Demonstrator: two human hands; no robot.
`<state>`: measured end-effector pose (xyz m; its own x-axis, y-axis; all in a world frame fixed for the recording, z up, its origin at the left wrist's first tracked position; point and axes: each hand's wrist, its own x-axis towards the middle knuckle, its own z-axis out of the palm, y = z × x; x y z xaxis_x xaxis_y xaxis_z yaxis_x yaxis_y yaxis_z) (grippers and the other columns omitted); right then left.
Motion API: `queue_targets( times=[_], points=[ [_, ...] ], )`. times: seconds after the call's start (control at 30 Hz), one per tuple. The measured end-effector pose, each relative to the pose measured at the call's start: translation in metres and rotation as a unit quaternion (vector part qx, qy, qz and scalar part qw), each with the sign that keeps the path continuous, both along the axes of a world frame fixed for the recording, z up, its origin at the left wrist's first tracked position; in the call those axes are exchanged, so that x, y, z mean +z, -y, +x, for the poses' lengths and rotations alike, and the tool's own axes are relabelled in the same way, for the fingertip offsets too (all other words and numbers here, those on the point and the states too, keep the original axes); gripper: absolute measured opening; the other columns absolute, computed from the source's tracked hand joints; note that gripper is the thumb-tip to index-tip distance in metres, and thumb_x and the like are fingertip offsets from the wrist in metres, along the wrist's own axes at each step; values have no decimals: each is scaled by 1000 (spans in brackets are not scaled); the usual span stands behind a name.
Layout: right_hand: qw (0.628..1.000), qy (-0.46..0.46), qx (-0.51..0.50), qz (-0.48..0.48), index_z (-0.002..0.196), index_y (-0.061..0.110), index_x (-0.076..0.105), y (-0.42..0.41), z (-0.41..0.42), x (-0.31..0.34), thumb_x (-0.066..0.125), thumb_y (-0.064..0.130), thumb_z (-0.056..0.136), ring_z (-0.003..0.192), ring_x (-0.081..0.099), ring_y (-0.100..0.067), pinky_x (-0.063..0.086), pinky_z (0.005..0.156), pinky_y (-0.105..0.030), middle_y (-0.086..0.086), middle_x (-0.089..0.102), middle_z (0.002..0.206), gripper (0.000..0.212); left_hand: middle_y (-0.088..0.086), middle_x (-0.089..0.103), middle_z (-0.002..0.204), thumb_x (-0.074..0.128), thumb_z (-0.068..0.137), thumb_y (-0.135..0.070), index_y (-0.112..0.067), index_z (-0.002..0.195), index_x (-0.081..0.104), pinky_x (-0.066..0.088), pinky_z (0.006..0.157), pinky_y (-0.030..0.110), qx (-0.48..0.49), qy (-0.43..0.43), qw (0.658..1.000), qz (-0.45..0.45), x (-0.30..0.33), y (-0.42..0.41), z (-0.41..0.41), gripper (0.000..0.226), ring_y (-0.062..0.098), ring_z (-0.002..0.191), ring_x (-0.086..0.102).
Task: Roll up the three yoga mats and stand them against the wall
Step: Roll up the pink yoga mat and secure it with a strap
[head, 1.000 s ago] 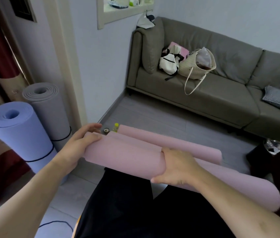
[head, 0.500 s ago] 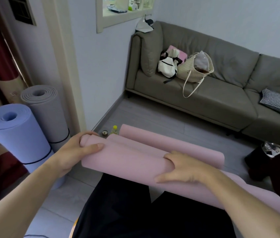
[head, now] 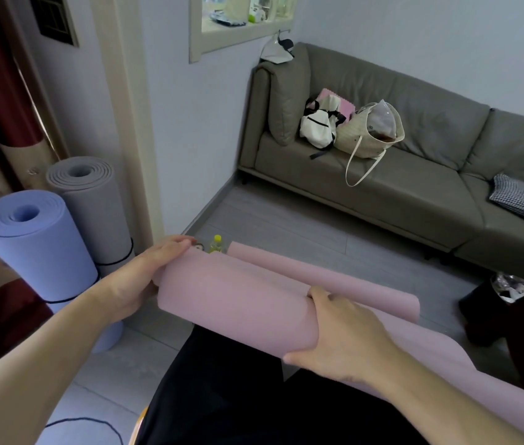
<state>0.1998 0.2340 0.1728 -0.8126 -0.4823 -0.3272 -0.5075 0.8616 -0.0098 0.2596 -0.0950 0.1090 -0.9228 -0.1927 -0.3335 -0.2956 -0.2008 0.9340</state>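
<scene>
Pink yoga mat (head: 241, 303) is loosely rolled; your left hand (head: 145, 277) cups its end, your right hand (head: 344, 342) grips mid-roll. Blue mat (head: 39, 248) and grey mat (head: 93, 203) stand banded beyond your left hand; pink remains.

Two rolled mats (head: 61, 239) stand on grey floor (head: 286, 220).

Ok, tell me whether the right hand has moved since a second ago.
Yes, slightly: the right hand drew nearer the person, away from the sofa.

The pink mat (head: 241, 303) looks like smooth matt foam. Sofa (head: 414, 194) is soft grey cloth, and the floor (head: 286, 220) is matt grey planks.
</scene>
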Motion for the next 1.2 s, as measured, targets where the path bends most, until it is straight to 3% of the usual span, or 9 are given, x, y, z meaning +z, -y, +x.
queue_targets(
  times=[0.07, 0.17, 0.27, 0.37, 0.53, 0.63, 0.73, 0.83, 1.2],
  points=[
    [999, -44, 22, 11, 129, 30, 38, 1, 10, -7, 66, 86, 65, 110, 60, -27, 44, 81, -39, 3, 58, 118, 89, 1, 76, 123, 70, 80, -74, -31, 122, 76, 48, 101, 45, 1, 44, 999, 26, 2, -2, 2, 60, 25, 115, 69],
    [998, -53, 24, 22, 129, 30, 37, -1, 13, -15, 64, 86, 63, 110, 59, -28, 45, 88, -40, 2, 56, 118, 91, 3, 78, 116, 85, 57, -76, -24, 122, 76, 50, 96, 41, -8, 73, 997, 11, 0, -11, 3, 83, 26, 110, 72],
    [999, -33, 13, 23, 129, 31, 38, -7, 8, -14, 66, 86, 60, 111, 57, -27, 44, 85, -40, 3, 53, 118, 92, 3, 79, 115, 79, 78, -55, -25, 121, 76, 50, 104, 44, 14, 73, 997, 34, 1, -21, 4, 53, 27, 111, 72],
    [999, -27, 16, 27, 129, 32, 38, -13, 6, -15, 64, 86, 59, 110, 56, -26, 43, 85, -40, 4, 51, 117, 92, 3, 77, 121, 73, 85, -55, -26, 122, 74, 43, 113, 51, -1, 77, 996, 48, -2, -24, 4, 47, 27, 117, 70],
    [1000, 4, 6, 29, 128, 34, 37, -16, 3, -17, 63, 90, 58, 112, 55, -24, 44, 88, -40, 6, 49, 117, 94, -1, 75, 128, 72, 83, -65, -28, 133, 68, 40, 118, 44, -73, 92, 992, 42, 2, -22, 9, 62, 19, 122, 68],
    [997, 77, 14, 20, 139, 41, 32, -18, -6, -10, 66, 93, 53, 119, 55, -20, 48, 97, -39, 11, 48, 126, 105, 1, 74, 128, 89, 55, -64, -27, 136, 64, 45, 112, 40, -75, 84, 993, 38, -7, -17, 13, 92, 18, 120, 69],
    [988, 155, 19, -10, 145, 48, 34, -27, -26, 6, 72, 88, 57, 124, 54, -11, 46, 105, -34, 21, 49, 134, 104, 7, 74, 125, 83, 64, -48, -21, 135, 63, 52, 93, 36, -69, 72, 994, 36, -7, -15, 14, 78, 19, 109, 73],
    [981, 192, 1, -20, 145, 46, 42, -40, -40, 10, 71, 86, 64, 121, 55, -6, 45, 105, -29, 22, 53, 139, 95, 12, 73, 126, 84, 65, -39, -19, 133, 64, 51, 91, 41, -54, 64, 995, 58, -9, -12, 13, 73, 25, 107, 72],
    [992, 126, -6, -8, 133, 42, 42, -54, -24, -19, 54, 102, 59, 113, 61, -19, 50, 96, -36, 9, 63, 126, 96, 0, 71, 128, 76, 79, -42, -22, 127, 68, 52, 85, 27, -71, 56, 996, 25, 7, -46, 10, 53, 8, 105, 72]
  ],
)
